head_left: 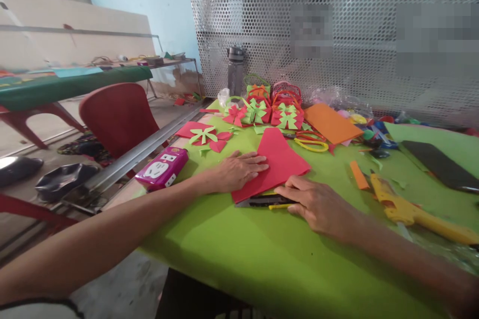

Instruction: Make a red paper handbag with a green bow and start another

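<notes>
A folded piece of red paper or thin foam (282, 154) lies on the green table cover. My left hand (239, 170) rests on its left side, fingers stretched out and pressing it flat. At the sheet's near edge a slim black and yellow tool (267, 201) sits partly under the red piece; its exact kind is hard to tell. The fingers of my right hand (309, 204) are closed round the tool's right end, touching the paper's edge. Just beyond the sheet are scissors with red and yellow handles (311, 144). Green and red cut-out bows (204, 134) lie to the left.
Small red and green baskets with bows (288, 115) stand at the back beside a grey bottle (235, 72). A purple power socket block (162, 167) is at left. An orange sheet (331, 123), yellow glue gun (407, 212) and dark phone (443, 162) lie right. Perforated metal rises behind.
</notes>
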A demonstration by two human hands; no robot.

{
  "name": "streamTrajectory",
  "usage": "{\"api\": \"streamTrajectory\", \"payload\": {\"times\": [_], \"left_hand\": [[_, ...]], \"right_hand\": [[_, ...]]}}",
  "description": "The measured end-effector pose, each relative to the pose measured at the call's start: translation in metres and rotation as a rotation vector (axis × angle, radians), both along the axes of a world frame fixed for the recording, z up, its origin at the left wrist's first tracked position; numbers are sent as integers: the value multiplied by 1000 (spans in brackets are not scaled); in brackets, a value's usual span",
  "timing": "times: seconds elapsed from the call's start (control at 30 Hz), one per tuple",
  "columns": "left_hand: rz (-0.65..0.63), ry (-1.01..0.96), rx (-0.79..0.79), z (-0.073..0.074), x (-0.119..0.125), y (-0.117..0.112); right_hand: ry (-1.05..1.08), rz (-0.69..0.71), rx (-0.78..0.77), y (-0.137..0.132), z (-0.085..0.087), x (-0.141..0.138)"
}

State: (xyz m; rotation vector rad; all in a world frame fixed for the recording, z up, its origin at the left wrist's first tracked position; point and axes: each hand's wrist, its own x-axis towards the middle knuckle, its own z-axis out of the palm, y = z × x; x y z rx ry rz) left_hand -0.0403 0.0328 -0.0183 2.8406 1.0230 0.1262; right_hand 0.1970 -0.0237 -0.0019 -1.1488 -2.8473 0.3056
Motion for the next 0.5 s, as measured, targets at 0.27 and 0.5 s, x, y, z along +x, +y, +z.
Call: {"api": "streamTrajectory", "payload": {"times": [0.27, 0.5], "left_hand": [[-4, -12, 7, 1, -2, -1], [162, -108, 48, 7, -16, 1]], "right_hand": [[88, 63, -15, -12, 8, 4], [-7, -516, 213, 18, 23, 42]]}}
